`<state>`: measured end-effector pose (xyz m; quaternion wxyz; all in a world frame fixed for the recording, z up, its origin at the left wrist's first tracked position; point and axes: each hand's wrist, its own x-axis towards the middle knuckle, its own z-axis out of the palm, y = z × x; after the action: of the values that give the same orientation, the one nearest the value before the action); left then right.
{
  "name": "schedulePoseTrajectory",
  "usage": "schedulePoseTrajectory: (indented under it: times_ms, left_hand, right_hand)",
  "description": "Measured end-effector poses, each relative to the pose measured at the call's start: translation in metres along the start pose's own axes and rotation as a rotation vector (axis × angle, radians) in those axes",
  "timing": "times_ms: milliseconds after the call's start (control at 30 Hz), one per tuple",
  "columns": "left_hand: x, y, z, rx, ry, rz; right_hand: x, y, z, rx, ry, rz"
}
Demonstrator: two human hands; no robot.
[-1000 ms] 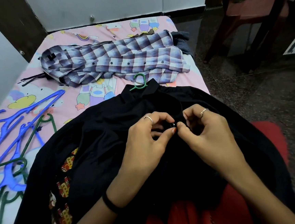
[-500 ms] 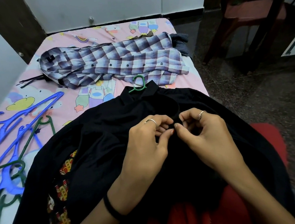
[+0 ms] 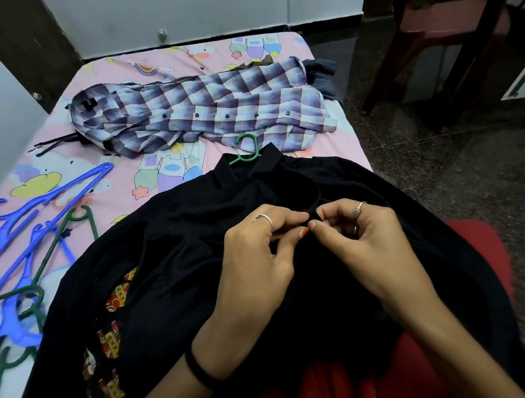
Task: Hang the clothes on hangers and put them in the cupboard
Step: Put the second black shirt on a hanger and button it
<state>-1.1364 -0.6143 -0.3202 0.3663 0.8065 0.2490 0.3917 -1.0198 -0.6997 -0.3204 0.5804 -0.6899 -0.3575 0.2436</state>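
We have the black shirt spread across our lap and the bed edge at centre frame, its green hanger hook poking from the collar. Our left hand and right hand pinch the placket together, probably fastening a button, though dark cloth hides it, so the shirt stays on its hanger. The checked shirt waits above; spare hangers lie at left.

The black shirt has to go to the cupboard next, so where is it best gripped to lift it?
Grip the green hanger hook sticking out of the collar of the black shirt, probably coming from above at the far side. It lies flat on the bed sheet, exposed and clear of the fabric, while both the left hand and right hand pinch the placket.
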Motion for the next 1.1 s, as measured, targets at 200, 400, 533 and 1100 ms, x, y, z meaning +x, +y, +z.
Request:
schedulePoseTrajectory:
  times_ms: [200, 400, 533, 1100]
  left_hand:
    - [-0.002, -0.005, 0.000, -0.077, -0.004, -0.040]
    - [-0.003, -0.004, -0.001, -0.137, -0.007, -0.042]
    - [-0.005, -0.006, 0.001, -0.219, -0.004, -0.104]
    - [-0.005, -0.006, 0.016, -0.285, 0.011, -0.113]
  right_hand:
    - [-0.005, -0.005, 0.001, 0.076, -0.042, 0.000]
    - [-0.004, -0.007, 0.001, 0.282, -0.082, 0.099]
    - [-0.004, -0.001, 0.002, 0.343, -0.135, 0.134]
    - [-0.002, 0.006, -0.002, 0.786, -0.249, 0.378]
